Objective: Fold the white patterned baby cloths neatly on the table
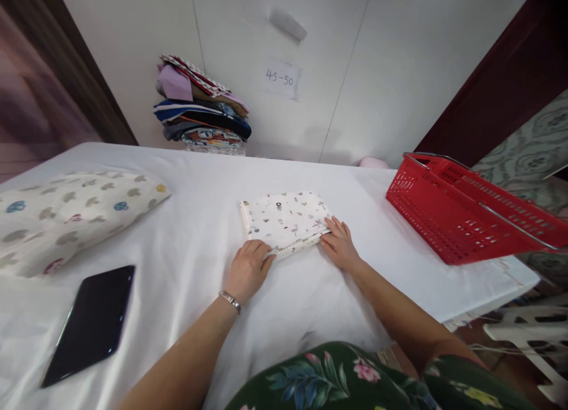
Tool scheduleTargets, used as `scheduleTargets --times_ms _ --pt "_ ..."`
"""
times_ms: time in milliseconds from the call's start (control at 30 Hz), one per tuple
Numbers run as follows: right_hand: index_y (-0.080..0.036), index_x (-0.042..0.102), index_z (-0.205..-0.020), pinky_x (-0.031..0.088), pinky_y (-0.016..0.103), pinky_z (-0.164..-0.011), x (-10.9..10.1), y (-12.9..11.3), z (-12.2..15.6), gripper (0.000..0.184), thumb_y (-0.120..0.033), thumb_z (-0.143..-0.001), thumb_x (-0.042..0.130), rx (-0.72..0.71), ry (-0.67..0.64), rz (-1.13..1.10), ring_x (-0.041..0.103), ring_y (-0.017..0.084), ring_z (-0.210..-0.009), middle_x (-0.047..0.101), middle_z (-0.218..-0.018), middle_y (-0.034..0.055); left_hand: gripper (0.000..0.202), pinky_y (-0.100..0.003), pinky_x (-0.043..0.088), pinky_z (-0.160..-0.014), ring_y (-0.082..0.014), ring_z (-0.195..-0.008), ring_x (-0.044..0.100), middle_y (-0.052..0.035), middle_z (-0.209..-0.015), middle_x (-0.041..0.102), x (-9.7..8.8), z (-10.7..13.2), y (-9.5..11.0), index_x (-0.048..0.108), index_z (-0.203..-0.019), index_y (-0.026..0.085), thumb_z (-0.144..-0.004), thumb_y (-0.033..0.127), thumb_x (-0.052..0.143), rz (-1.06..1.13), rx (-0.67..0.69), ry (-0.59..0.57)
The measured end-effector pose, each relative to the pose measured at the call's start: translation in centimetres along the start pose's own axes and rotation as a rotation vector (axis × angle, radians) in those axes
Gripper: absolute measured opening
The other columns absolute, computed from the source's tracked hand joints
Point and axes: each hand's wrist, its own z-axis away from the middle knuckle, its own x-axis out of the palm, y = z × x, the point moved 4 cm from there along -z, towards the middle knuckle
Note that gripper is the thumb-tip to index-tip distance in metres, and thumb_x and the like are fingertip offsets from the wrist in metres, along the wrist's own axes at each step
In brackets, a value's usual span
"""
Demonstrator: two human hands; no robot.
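Observation:
A folded white cloth [288, 216] with small printed figures lies on the white-covered table [190, 238] in front of me. Its layers show along the near edge. My left hand [249, 269] is closed at the near left corner, thumb and fingers pinching the edge. At the near right corner, my right hand [341, 244] also grips the cloth, its fingers on top and the thumb at the near side. The fingertips under the layers are hidden.
On the left lie a mushroom-print cloth [80, 212] and a black tablet [93, 321]. A red basket [465, 215] stands at the right edge. Behind the table rises a pile of folded clothes [202, 111], beside a wall paper [281, 78] reading 45-50. A white chair [528, 333] is lower right.

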Motion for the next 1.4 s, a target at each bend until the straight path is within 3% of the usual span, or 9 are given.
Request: scheduleTargets --times_ms 300,633,1033,1400 --pt "-0.021 0.065 -0.079 0.018 0.052 -0.103 0.5 -0.6 -0.8 0.023 -0.024 -0.087 0.043 -0.001 0.007 -0.038 0.019 0.025 -0.133 0.034 -0.140 0.0060 0.015 -0.036 0.045 -0.077 -0.0199 -0.090 0.051 -0.0067 -0.092 0.058 0.0 0.0 0.0 0.057 -0.089 0.020 -0.086 0.027 0.044 0.004 0.004 -0.008" --pt "-0.023 0.065 -0.088 0.021 0.050 -0.103 0.1 -0.1 0.4 0.023 -0.023 -0.088 0.042 -0.049 0.012 -0.024 0.022 0.023 -0.132 0.040 -0.137 0.0054 0.014 -0.035 0.044 -0.076 -0.0202 -0.090 0.051 -0.0065 -0.093 0.057 0.1 0.0 0.0 0.056 -0.089 0.020 -0.085 0.028 0.045 -0.006 -0.015 -0.025" --pt "-0.020 0.065 -0.078 0.019 0.050 -0.104 1.5 -4.0 -1.8 0.024 -0.025 -0.088 0.044 -0.129 0.012 -0.019 0.021 0.024 -0.132 0.038 -0.138 0.0075 0.013 -0.034 0.044 -0.075 -0.0204 -0.089 0.050 -0.0064 -0.093 0.057 0.2 0.0 -0.1 0.055 -0.089 0.019 -0.085 0.027 0.046 -0.032 -0.012 -0.035" --pt "-0.021 0.066 -0.084 0.019 0.050 -0.104 0.9 -4.8 -1.5 0.022 -0.027 -0.088 0.046 -0.153 0.001 -0.048 0.024 0.025 -0.131 0.043 -0.135 0.0074 0.012 -0.034 0.043 -0.077 -0.0197 -0.090 0.050 -0.0057 -0.093 0.057 0.1 -0.1 0.1 0.056 -0.089 0.019 -0.085 0.027 0.047 -0.028 -0.018 -0.041"
